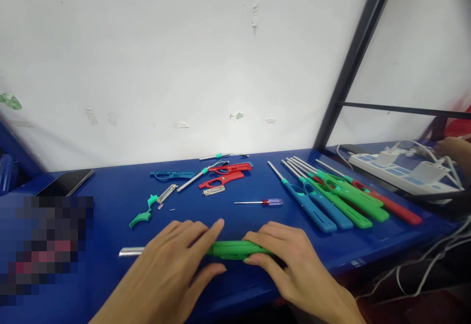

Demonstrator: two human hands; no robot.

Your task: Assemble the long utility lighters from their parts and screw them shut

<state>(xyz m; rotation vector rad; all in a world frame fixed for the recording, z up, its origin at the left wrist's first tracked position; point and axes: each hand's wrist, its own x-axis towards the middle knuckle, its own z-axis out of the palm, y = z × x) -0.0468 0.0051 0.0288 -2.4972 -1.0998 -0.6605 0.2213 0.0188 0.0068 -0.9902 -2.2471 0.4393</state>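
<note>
A green long-necked lighter (pixel 231 249) lies crosswise at the front of the table, its metal tube pointing left. Over its tube end, my left hand (pixel 176 260) is wrapped, the thumb and forefinger reaching onto the green body. My right hand (pixel 290 255) pinches the handle end between thumb and fingers. Beyond them rests a screwdriver (pixel 270 202) with a purple handle. Loose lighter parts lie behind: red half shells (pixel 222 179), a blue half shell (pixel 174 175), metal tubes (pixel 193 179), clear fuel tanks (pixel 167 194) and green trigger pieces (pixel 142 217).
Several whole lighters (pixel 331 201) in blue, green and red lie in a group at the right. A phone (pixel 68 184) is at the left. Past a black frame post (pixel 346 83), white power strips (pixel 401 169) and cables sit near another person's hand (pixel 454 149).
</note>
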